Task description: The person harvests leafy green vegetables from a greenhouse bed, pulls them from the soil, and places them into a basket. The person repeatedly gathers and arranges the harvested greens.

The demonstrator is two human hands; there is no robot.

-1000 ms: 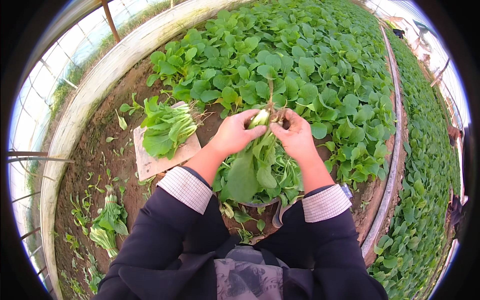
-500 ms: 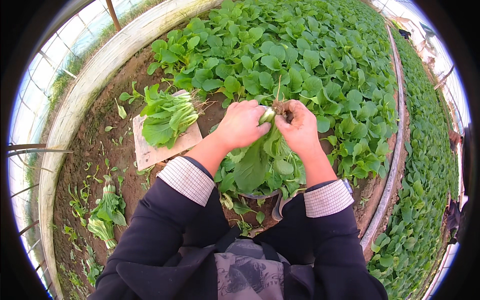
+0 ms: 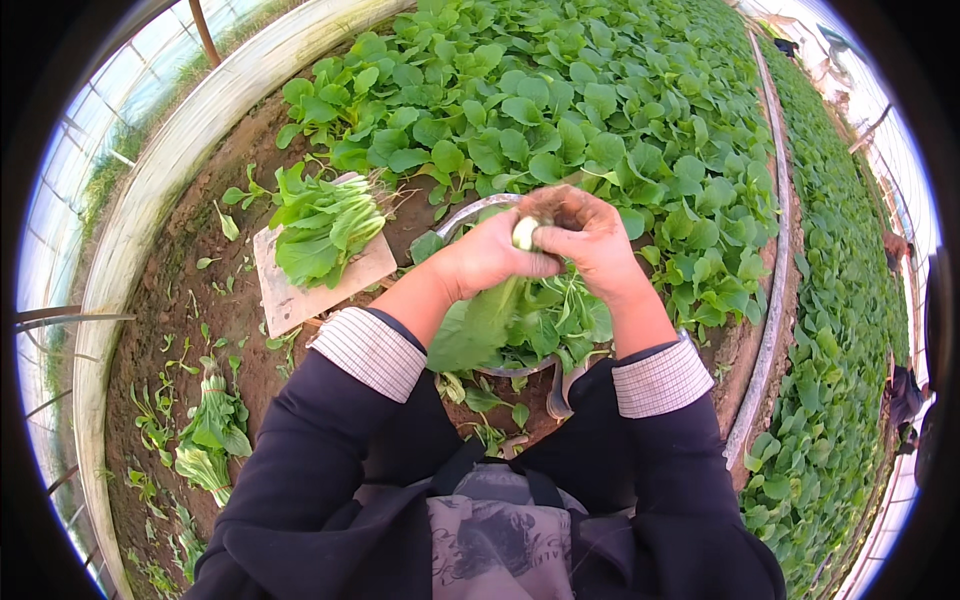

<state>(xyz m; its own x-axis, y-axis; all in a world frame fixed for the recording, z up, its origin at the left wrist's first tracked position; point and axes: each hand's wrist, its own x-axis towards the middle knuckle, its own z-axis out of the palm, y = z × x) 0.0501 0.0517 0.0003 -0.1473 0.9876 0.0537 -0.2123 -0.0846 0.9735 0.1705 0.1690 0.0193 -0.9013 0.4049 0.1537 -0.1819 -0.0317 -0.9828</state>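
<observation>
1. Two forearms in dark sleeves are reaching up from below, and the hands are meeting, bent inward at the wrists, over a round basin point(image 3: 480, 207) of loose greens.
2. The left hand point(image 3: 487, 258) is closing its fingers around a leafy plant point(image 3: 524, 234), whose pale base is showing between the hands and whose blurred leaf is hanging below.
3. The soil-stained right hand point(image 3: 588, 238) is curling its fingers narrowly, its thumb lying at that base; one cannot tell whether the fingertips are gripping anything.
4. A grey cloth point(image 3: 500, 545) at the person's front is carrying dark print with letter-like marks.
5. By count, one bunch of greens point(image 3: 325, 235) is lying on one flat board point(image 3: 283, 305) to the left, and two pale checked cuffs point(image 3: 370, 352) are circling the forearms.
6. Leafy rows point(image 3: 600, 110) too dense to count are filling the ground beyond.
</observation>
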